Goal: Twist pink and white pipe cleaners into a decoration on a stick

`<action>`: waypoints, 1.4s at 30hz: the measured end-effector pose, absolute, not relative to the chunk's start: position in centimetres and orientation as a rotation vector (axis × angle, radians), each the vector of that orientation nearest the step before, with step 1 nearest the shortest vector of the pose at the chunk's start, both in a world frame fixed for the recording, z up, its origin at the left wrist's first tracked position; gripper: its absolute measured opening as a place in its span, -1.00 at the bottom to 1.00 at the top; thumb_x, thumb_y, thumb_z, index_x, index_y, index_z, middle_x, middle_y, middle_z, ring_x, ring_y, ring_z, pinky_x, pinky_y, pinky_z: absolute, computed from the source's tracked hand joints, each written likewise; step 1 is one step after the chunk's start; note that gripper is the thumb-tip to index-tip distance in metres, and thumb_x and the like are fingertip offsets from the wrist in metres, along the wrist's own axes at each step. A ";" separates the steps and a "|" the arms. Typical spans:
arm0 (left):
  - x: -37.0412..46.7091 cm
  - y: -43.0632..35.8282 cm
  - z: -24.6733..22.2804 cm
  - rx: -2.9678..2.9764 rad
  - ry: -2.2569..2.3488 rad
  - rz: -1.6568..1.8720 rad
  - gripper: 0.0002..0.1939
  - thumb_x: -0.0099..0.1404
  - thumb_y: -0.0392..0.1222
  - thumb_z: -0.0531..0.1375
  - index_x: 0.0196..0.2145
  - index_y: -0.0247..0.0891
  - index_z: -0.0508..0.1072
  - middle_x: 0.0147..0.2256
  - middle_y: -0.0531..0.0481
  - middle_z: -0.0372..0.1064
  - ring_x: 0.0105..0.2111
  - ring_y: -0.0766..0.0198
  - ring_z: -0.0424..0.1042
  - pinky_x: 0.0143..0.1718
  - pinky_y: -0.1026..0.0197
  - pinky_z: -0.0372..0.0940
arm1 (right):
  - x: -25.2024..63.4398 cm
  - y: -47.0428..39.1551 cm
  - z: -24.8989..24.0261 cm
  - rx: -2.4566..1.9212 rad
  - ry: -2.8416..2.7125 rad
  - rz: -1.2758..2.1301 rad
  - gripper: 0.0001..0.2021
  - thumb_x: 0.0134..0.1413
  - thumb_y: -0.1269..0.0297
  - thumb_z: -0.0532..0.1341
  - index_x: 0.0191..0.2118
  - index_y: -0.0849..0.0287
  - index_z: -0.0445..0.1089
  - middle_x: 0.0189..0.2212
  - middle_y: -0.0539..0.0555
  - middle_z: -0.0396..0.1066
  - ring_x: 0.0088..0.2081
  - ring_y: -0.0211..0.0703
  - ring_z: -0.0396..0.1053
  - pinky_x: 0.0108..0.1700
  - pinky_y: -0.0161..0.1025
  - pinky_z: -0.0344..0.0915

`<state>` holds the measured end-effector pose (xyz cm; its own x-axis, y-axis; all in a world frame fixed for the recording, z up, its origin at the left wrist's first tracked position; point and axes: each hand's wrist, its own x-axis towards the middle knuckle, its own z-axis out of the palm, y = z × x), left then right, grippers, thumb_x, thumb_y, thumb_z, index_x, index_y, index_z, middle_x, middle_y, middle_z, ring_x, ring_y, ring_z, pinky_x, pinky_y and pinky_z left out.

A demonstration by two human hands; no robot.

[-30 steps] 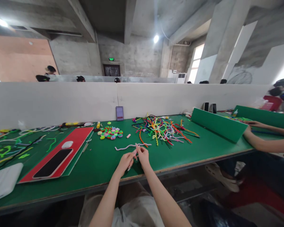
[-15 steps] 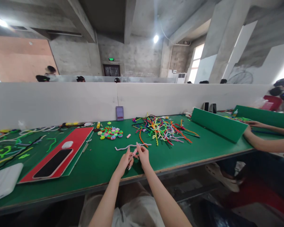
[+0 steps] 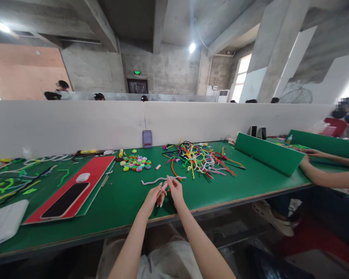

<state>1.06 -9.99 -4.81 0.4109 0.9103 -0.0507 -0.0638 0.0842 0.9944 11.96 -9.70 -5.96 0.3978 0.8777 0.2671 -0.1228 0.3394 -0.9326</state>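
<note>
Close to the table's front edge, my left hand is closed around a short pink roll, possibly a coiled pipe cleaner. My right hand pinches at the far end of this roll, fingertips together; whether it holds a separate strand is too small to tell. Just beyond my fingertips lies a pale purple pipe cleaner, slightly wavy, running left to right. A second small pink roll rests on the green tabletop further back.
Loose colourful pipe cleaners form a tangled heap at right. Small coloured coils cluster left of it. A red board carries a phone. A green panel stands at right, beside a co-worker's arm. A white partition runs behind.
My left hand has shifted its hold slightly, and its fingers sit a little differently around the pink roll. My right hand stays almost in place. The things on the table have not moved.
</note>
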 end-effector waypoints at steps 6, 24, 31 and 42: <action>1.2 -10.2 -4.7 1.284 0.857 0.903 -0.57 0.07 0.19 0.02 -0.57 -0.28 0.24 -0.85 0.19 0.07 -0.87 0.47 0.01 -0.80 0.37 -0.14 | 12.0 -9.6 -6.1 -1.013 -0.940 0.783 -0.61 -0.15 -0.04 0.15 -0.62 0.24 0.28 -0.67 -0.04 0.22 -0.61 -0.34 0.14 -0.64 -0.42 0.11; 1.2 -10.5 -4.8 1.345 0.806 0.831 -0.56 0.07 0.22 0.02 -0.58 -0.25 0.17 -0.85 0.28 -0.10 -0.87 0.52 -0.11 -0.82 0.40 -0.13 | 11.9 -9.6 -6.4 -1.113 -0.938 0.717 -0.57 -0.15 -0.07 0.13 -0.71 0.22 0.21 -0.75 -0.09 0.15 -0.66 -0.37 0.09 -0.60 -0.40 0.07; 1.2 -10.4 -5.1 1.353 0.800 0.806 -0.56 0.08 0.23 0.01 -0.57 -0.24 0.15 -0.82 0.30 -0.14 -0.85 0.53 -0.17 -0.82 0.40 -0.13 | 11.8 -9.3 -6.8 -1.154 -0.934 0.691 -0.55 -0.17 -0.10 0.13 -0.72 0.21 0.18 -0.77 -0.11 0.11 -0.67 -0.37 0.07 -0.61 -0.39 0.05; 1.6 -10.7 -5.2 1.389 0.865 0.838 -0.57 0.06 0.22 0.02 -0.57 -0.25 0.15 -0.83 0.29 -0.10 -0.85 0.52 -0.12 -0.80 0.39 -0.10 | 11.9 -9.3 -6.9 -1.193 -0.909 0.653 -0.59 -0.17 -0.05 0.16 -0.73 0.19 0.18 -0.79 -0.11 0.10 -0.68 -0.37 0.05 -0.63 -0.39 0.04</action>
